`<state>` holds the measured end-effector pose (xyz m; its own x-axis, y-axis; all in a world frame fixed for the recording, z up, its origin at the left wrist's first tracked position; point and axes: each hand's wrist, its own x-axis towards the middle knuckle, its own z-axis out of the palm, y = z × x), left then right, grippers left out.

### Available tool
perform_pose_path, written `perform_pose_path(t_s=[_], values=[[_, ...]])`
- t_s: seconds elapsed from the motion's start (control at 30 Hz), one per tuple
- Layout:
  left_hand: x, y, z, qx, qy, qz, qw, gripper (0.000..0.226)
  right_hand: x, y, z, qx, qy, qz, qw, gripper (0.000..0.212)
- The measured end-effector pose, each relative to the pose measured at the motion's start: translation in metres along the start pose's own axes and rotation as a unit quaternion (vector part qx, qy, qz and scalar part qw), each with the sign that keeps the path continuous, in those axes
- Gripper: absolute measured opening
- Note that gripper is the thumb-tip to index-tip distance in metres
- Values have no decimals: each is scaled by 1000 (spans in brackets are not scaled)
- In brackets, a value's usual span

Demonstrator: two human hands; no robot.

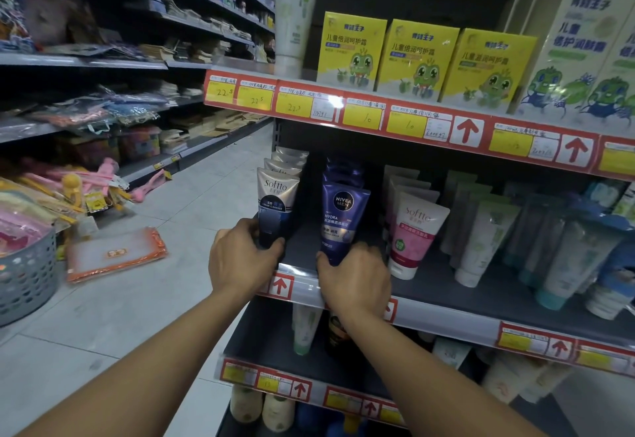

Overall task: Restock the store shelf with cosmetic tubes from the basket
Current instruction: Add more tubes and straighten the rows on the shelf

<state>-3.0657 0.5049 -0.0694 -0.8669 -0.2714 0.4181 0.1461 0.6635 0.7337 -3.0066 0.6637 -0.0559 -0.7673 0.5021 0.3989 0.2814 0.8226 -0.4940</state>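
Note:
My left hand (pixel 240 261) grips the dark cap end of a silver Softto cleanser tube (pixel 276 201) standing at the left front of the middle shelf (pixel 446 313). My right hand (pixel 355 280) holds the base of a blue Nivea Men tube (pixel 342 220) standing beside it, a gap apart. More silver tubes and blue tubes line up behind each one. A white and pink Softto tube (pixel 414 237) stands to the right. A grey perforated basket (pixel 25 278) sits on the floor at far left, its contents hidden.
Yellow frog boxes (pixel 419 58) fill the shelf above, behind red and yellow price tags. Green-capped tubes (pixel 481 240) crowd the middle shelf's right side. An orange-edged pouch (pixel 115 254) and pink items lie on the tiled aisle floor. Stationery shelves run along the left.

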Motion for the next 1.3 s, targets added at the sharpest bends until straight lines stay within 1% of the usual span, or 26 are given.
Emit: perform_pose_path(t_s=[0.37, 0.5, 0.63, 0.7, 0.77, 0.87, 0.97, 1.1, 1.2, 1.3], values=[[-3, -2, 1, 10, 2, 10, 1000, 55, -1, 1, 7, -16, 18, -13, 1000, 54], [-4, -2, 0, 10, 4, 14, 1000, 54, -2, 2, 8, -8, 30, -25, 999, 60], [-6, -2, -4, 6, -7, 14, 1000, 57, -4, 6, 6, 5, 18, -35, 999, 65], [-8, -2, -8, 4, -27, 16, 1000, 57, -5, 9, 3, 22, 9, -40, 999, 62], [-11, -2, -14, -3, -34, 17, 999, 54, -7, 13, -2, 60, -2, -43, 997, 52], [-20, 7, -25, -8, -1, -2, 1000, 46, -13, 21, -12, 123, -25, -77, 989, 40], [-32, 21, -36, -4, 30, -10, 999, 42, -19, 36, -27, 178, -29, -132, 975, 38], [-49, 38, -44, -7, 20, 34, 999, 29, -30, 61, -45, 163, -9, -213, 963, 32], [-62, 51, -47, -16, 0, 64, 998, 23, -35, 75, -60, 158, -7, -214, 964, 30], [-78, 69, -45, -32, -19, 73, 997, 20, -35, 94, -77, 164, 5, -199, 966, 26]])
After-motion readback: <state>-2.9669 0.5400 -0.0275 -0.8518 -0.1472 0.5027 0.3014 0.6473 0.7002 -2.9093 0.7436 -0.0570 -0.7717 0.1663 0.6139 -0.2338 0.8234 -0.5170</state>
